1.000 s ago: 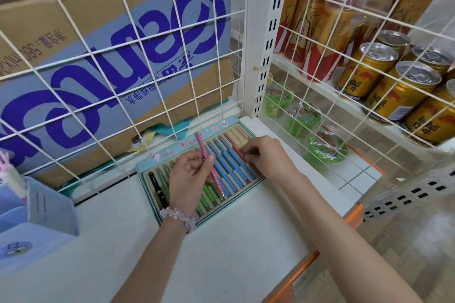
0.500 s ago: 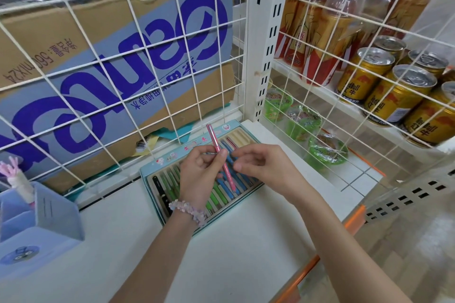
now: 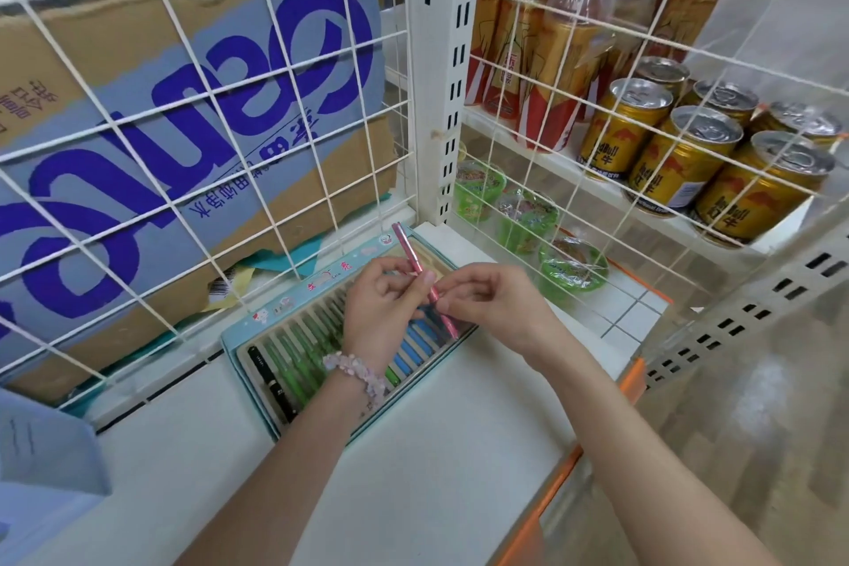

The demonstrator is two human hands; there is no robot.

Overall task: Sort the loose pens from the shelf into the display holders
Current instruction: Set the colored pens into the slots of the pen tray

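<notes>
Pink pen [image 3: 410, 254] now higher, unbranded seemingly.

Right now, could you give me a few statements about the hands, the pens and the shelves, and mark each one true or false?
1. The left hand holds a pink pen. True.
2. The pen tray holds only red pens. False: green, blue and black pens lie in it.
3. Gold cans stand behind the wire grid on the right. True.
4. The right hand rests flat on the white shelf. False: it is raised, fingers at the pink pen.
</notes>
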